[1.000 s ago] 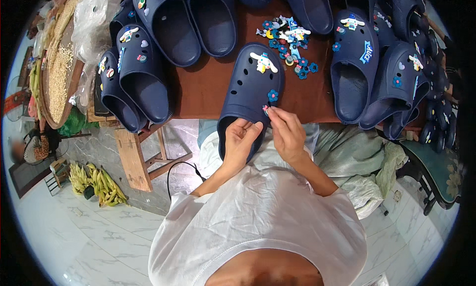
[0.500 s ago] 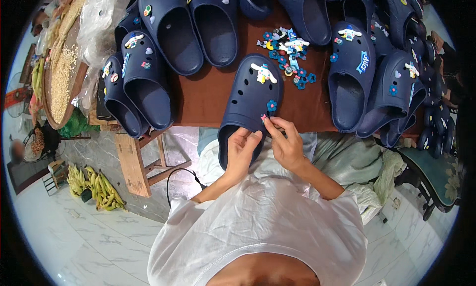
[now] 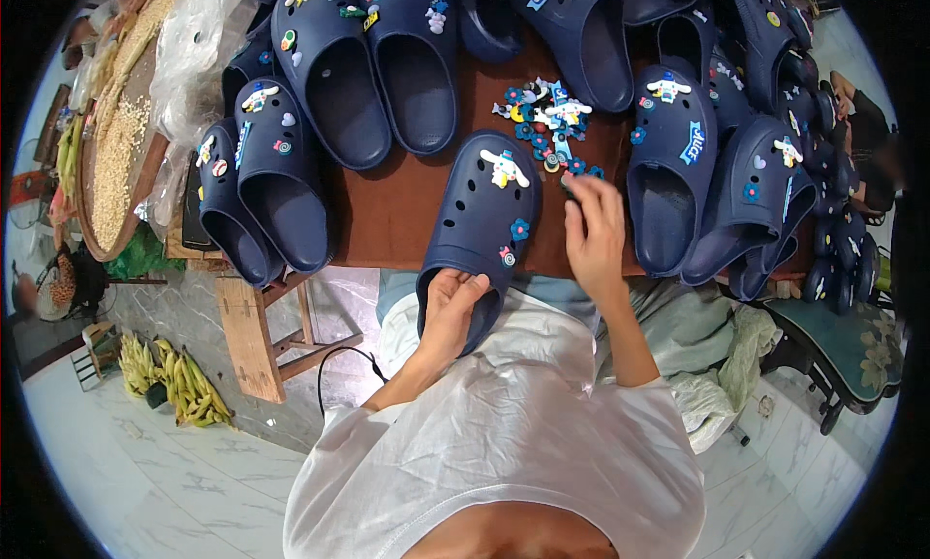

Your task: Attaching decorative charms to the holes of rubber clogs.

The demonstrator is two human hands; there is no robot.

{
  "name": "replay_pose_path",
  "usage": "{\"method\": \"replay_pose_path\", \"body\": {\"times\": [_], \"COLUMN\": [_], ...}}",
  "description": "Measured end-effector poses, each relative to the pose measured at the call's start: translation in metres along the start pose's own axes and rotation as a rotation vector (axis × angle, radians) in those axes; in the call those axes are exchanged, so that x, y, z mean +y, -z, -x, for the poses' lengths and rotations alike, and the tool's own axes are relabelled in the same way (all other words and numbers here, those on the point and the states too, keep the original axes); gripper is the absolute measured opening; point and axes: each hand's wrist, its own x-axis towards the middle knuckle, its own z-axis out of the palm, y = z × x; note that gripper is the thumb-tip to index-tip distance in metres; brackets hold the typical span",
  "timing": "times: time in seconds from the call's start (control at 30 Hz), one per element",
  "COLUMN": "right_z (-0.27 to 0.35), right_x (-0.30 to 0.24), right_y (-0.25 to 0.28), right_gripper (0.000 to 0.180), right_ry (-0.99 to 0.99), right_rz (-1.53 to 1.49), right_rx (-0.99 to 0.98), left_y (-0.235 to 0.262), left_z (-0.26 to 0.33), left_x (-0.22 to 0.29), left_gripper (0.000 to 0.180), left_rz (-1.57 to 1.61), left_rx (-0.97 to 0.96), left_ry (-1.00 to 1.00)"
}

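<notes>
The left hand (image 3: 453, 307) is gripping the heel end of a navy clog (image 3: 477, 232), fingers curled over the rim of its opening and clamped on it. The clog is lying toe-away on the brown table (image 3: 407, 210), its heel hanging past the near edge over the person's lap. On its upper, just beyond the left grip, a white cartoon-dog charm (image 3: 505, 170), a blue flower charm (image 3: 520, 230) and a small swirl charm (image 3: 508, 257) are sitting in the holes.

The right hand (image 3: 593, 232) is reaching to the right of the clog, its fingertips (image 3: 573, 186) touching down at the near edge of a pile of loose charms (image 3: 544, 123). The fingers are drawn close together, but whether they are pinching a charm cannot be told from here.

Farther out from both hands, more navy clogs are lying around: a pair (image 3: 368, 65) beyond the left grip, another pair (image 3: 254, 186) to its left at the table's edge, and a crowded row (image 3: 722, 171) to the right of the right hand, several already carrying charms. Left of the table, a round tray of grain (image 3: 116, 152) is sitting beside clear plastic bags (image 3: 199, 50), and a bunch of bananas (image 3: 174, 385) is lying on the tiled floor.
</notes>
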Motion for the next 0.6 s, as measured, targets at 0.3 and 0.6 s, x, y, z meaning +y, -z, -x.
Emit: {"method": "replay_pose_path", "body": {"times": [0.3, 0.6], "right_z": [-0.026, -0.032], "right_x": [0.025, 0.037], "right_y": [-0.021, -0.020], "right_gripper": [0.043, 0.026], "right_ry": [0.015, -0.068], "right_rz": [0.376, 0.201], "right_rx": [-0.133, -0.039], "left_y": [0.015, 0.018], "left_z": [-0.008, -0.023], "left_x": [-0.003, -0.013], "left_gripper": [0.044, 0.039], "left_rz": [0.234, 0.450], "left_rx": [-0.062, 0.022], "left_ry": [0.004, 0.060]}}
